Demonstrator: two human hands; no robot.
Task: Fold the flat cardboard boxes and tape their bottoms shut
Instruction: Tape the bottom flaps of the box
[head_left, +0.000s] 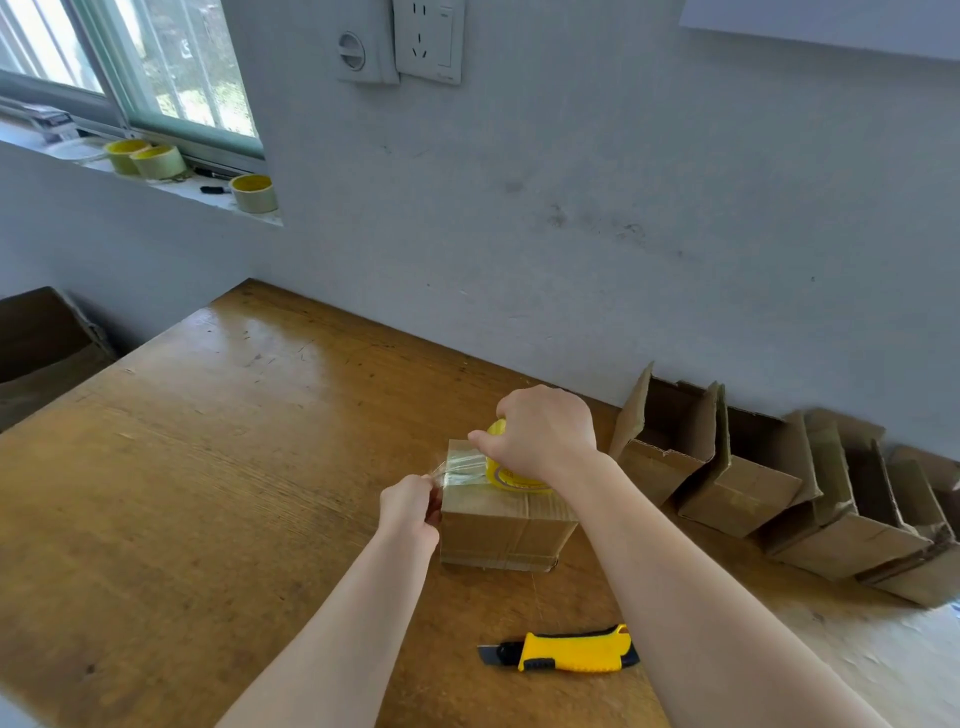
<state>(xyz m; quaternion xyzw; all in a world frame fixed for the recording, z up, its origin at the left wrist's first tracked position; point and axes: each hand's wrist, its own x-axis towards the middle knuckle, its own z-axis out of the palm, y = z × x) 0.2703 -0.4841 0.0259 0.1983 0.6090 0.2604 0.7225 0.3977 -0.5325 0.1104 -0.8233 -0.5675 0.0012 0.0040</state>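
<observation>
A single wide-angle view, worn on the person's head, looks forward and down from above the near edge of the wooden table (208, 493). It faces the far wall (623, 208), which the table's back edge meets, with a window (182, 78) at upper left. It sits close: both forearms rise from the bottom border, and the left hand (410, 506) and right hand (545, 431) lie just below the middle.

On the table (208, 467) sits a box (498, 530), a tape roll (514, 477) on top. From it, a knife (566, 652) lies at 6 o'clock, a row of boxes (779, 483) at 3 o'clock, and 3 spare rolls (160, 162) on the sill (197, 196) at 10 o'clock.
</observation>
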